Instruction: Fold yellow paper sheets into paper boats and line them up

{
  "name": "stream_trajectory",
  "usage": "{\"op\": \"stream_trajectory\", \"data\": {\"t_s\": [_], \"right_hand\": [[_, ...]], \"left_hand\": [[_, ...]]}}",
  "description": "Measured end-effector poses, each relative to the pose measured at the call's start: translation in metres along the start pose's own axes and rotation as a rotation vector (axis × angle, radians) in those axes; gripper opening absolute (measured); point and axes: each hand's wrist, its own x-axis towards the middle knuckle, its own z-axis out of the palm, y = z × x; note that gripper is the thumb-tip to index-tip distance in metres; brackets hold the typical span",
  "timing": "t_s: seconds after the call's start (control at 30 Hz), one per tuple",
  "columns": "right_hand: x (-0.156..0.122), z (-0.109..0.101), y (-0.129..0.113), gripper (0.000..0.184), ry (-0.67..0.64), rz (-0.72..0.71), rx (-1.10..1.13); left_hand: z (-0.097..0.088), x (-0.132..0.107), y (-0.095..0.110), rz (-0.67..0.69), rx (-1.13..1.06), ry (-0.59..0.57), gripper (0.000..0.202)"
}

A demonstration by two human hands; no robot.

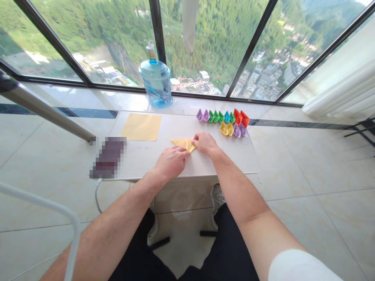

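Note:
A folded yellow paper [185, 144], roughly triangular with its point toward me, lies on the white table [146, 162]. My left hand [172, 160] is closed on its lower left edge, fingertips pressed against the paper. At the right corner, my right hand [205, 143] pinches it between thumb and fingers. Part of the paper is hidden under the fingers. A flat yellow paper sheet [142, 127] lies farther back on the left. Behind my right hand stand several folded paper boats in purple, green [216, 116], blue, red [241, 118] and yellow [226, 128].
A blue water bottle [156, 84] stands behind the table by the window. On the table's left edge lies a blurred dark object [108, 157] with a cable below it. A slanted pole [52, 109] reaches in from the left, and a white curved tube [66, 212] is closer to me.

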Motion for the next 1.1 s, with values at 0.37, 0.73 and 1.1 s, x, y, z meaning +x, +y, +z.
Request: {"op": "stream_trajectory", "data": {"t_s": [0.37,0.73,1.1], "right_hand": [[-0.001,0.000,0.000,0.014,-0.003,0.001,-0.016],[-0.004,0.001,-0.002,0.013,0.015,-0.015,-0.019],[-0.005,0.001,0.000,0.015,0.046,0.012,-0.048]], "left_hand": [[0.001,0.000,0.001,-0.002,0.008,-0.003,0.032],[0.004,0.000,0.009,-0.065,0.080,-0.013,0.045],[0.004,0.001,0.011,-0.077,0.121,-0.027,0.043]]}}
